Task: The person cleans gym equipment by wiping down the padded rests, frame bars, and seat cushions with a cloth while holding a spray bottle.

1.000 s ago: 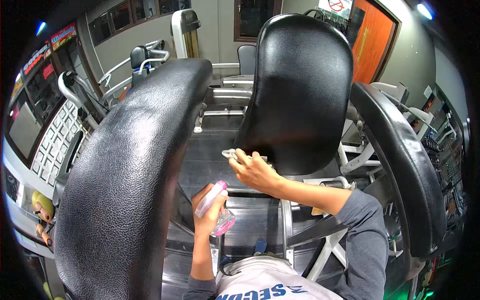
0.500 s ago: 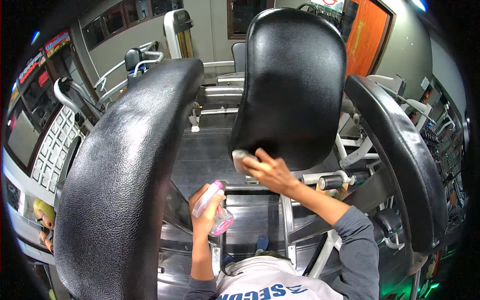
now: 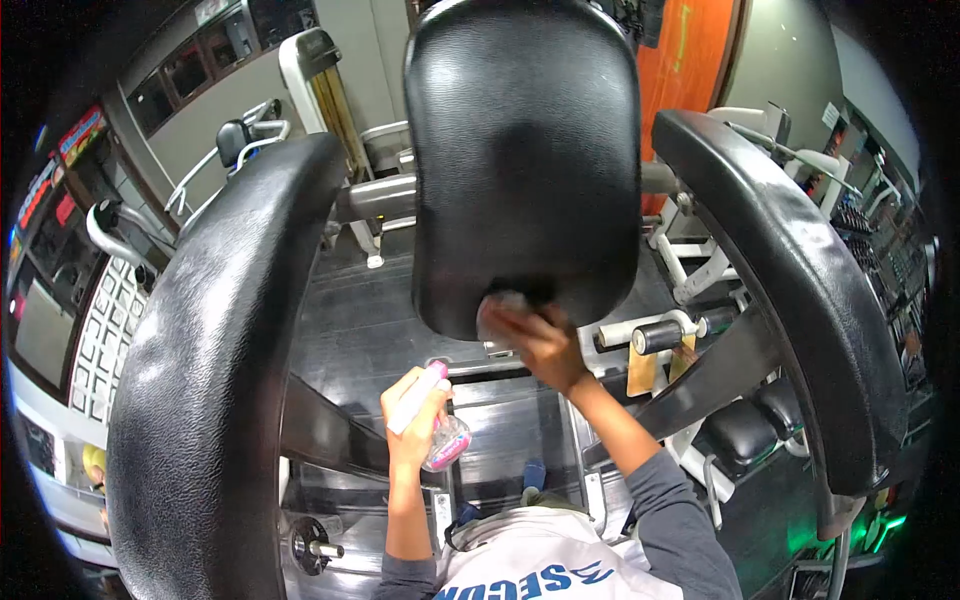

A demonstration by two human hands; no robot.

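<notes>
My left hand [image 3: 406,415] is wrapped round a clear spray bottle [image 3: 450,445] with a pink-and-white trigger head, held low in front of my body. Against the bottom edge of the black padded backrest [image 3: 525,170] is my right hand [image 3: 550,345], its fingers closed on a pale cloth [image 3: 495,312]. Motion smears the cloth and fingertips, and the cloth's far side is hidden. A long curved black pad [image 3: 205,340] stands to the left of my hands, and a matching pad [image 3: 790,250] is on the right.
A metal crossbar [image 3: 385,197] runs behind the backrest. Below on the right are a small roller [image 3: 658,337] and a black seat [image 3: 737,435]. A weight plate [image 3: 310,545] lies low at left. Other gym machines and an orange door [image 3: 685,70] stand behind.
My right hand has moved with the cloth from the backrest's lower left corner along its bottom edge to the right. My view has shifted; my left hand still holds the spray bottle.
</notes>
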